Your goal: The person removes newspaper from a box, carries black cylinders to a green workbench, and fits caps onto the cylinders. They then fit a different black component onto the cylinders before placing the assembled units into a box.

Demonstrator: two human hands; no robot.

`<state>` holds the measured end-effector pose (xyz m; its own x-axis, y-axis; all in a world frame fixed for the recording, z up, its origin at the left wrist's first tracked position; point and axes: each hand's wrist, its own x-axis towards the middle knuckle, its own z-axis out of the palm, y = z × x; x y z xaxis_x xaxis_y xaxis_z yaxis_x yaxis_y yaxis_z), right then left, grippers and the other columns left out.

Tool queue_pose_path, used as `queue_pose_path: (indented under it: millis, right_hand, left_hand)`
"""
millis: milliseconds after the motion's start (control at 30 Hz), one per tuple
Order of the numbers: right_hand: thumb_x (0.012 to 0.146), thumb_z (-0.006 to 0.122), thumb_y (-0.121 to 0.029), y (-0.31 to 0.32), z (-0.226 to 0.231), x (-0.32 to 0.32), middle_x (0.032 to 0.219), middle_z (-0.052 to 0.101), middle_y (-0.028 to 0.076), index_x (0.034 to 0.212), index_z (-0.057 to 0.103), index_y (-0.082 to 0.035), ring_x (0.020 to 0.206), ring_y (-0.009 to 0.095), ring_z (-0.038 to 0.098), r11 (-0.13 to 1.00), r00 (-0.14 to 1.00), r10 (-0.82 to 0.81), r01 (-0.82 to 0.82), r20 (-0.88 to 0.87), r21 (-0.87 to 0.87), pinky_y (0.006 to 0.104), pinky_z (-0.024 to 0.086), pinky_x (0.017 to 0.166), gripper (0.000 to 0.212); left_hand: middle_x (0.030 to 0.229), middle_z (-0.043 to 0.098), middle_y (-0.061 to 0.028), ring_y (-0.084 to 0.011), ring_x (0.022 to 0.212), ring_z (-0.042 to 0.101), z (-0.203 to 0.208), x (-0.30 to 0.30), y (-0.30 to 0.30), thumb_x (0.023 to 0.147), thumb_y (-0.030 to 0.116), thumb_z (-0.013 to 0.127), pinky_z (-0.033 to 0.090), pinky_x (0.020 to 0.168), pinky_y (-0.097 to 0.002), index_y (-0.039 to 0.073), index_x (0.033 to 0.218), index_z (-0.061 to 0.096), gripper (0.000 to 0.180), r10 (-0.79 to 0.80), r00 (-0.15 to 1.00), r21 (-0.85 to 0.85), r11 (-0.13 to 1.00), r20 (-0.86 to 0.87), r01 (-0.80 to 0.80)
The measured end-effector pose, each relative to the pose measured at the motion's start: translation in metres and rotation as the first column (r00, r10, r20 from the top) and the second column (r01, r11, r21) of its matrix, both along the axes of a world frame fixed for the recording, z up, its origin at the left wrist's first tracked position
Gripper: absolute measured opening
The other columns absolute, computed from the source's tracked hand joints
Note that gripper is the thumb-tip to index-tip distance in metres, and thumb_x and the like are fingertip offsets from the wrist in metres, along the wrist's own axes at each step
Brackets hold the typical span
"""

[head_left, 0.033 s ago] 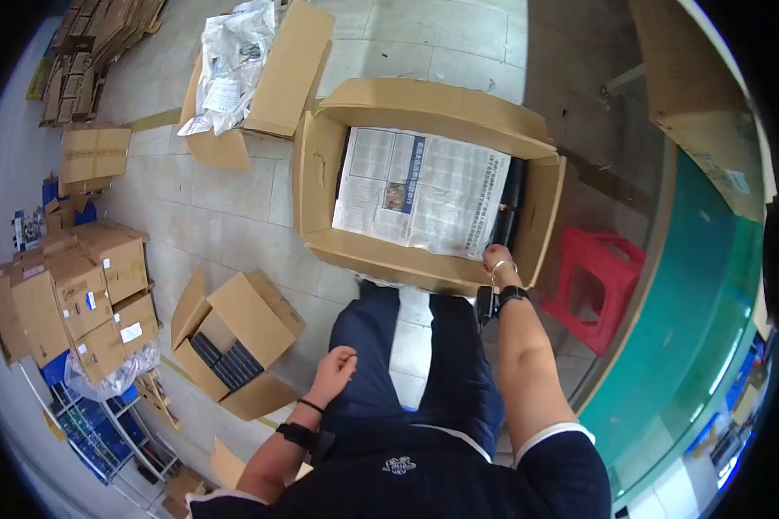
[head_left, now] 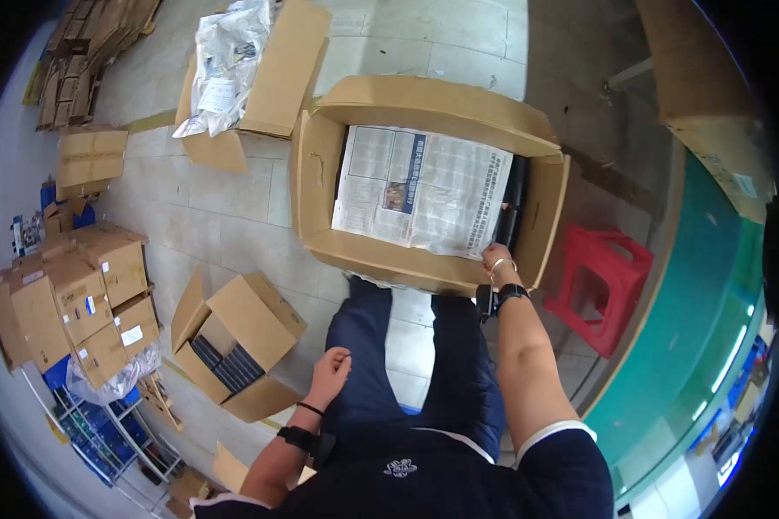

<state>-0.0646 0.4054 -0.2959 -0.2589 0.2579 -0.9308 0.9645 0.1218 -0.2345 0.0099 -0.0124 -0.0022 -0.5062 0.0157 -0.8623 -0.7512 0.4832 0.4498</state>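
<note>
A large open cardboard box (head_left: 316, 182) stands on the floor in front of my knees. A sheet of newspaper (head_left: 420, 190) lies spread over its contents, and dark items (head_left: 512, 203) show along the sheet's right edge. My right hand (head_left: 496, 259), with a watch and a bracelet at the wrist, reaches over the box's near wall and pinches the newspaper's near right corner. My left hand (head_left: 331, 368) rests on my left thigh with its fingers curled and holds nothing.
A red plastic stool (head_left: 599, 285) stands just right of the box. A smaller open box of dark flat items (head_left: 234, 346) sits at my left. Sealed cartons (head_left: 69, 294) are stacked further left. Another open box with crumpled wrapping (head_left: 234, 60) lies beyond.
</note>
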Motion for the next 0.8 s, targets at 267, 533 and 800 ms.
queue_pose_path:
  millis: [267,533,800]
  right_hand:
    - [0.085,0.053,-0.023,-0.022,-0.173,0.031,0.105,0.066,0.023,0.100,0.069,-0.001,0.105,0.036,0.062,0.806,0.926,0.272,-0.368,0.263,0.464,0.0409,0.050,0.087,0.031]
    - [0.063,0.078,-0.021,-0.013,-0.210,-0.013,0.136,0.045,0.025,0.136,0.035,0.002,0.119,0.040,0.051,0.799,0.842,-0.463,0.261,0.278,0.542,0.0397,0.045,0.101,0.088]
    - [0.076,0.071,-0.030,-0.038,-0.155,-0.035,0.097,0.067,0.021,0.101,0.064,0.001,0.100,0.036,0.064,0.819,0.977,-0.204,0.208,-0.068,0.535,0.0434,0.050,0.085,0.040]
  left_hand:
    - [0.079,0.062,-0.0020,-0.0073,0.070,0.059,-0.129,-0.075,-0.084,0.090,0.008,0.059,0.047,0.059,-0.0212,0.002,0.101,0.060,0.012,-0.106,0.972,-0.139,0.987,-0.208,0.078]
    - [0.070,0.059,-0.0040,-0.0087,0.056,0.054,-0.122,-0.167,-0.124,0.086,0.004,0.060,0.043,0.053,-0.0224,0.001,0.095,0.060,0.010,-0.483,0.851,-0.417,0.830,-0.207,0.370]
    - [0.072,0.059,-0.0048,-0.0110,0.058,0.055,-0.130,-0.180,-0.139,0.084,0.004,0.062,0.044,0.054,-0.0232,0.002,0.095,0.060,0.011,-0.394,0.865,-0.340,0.896,-0.312,0.286]
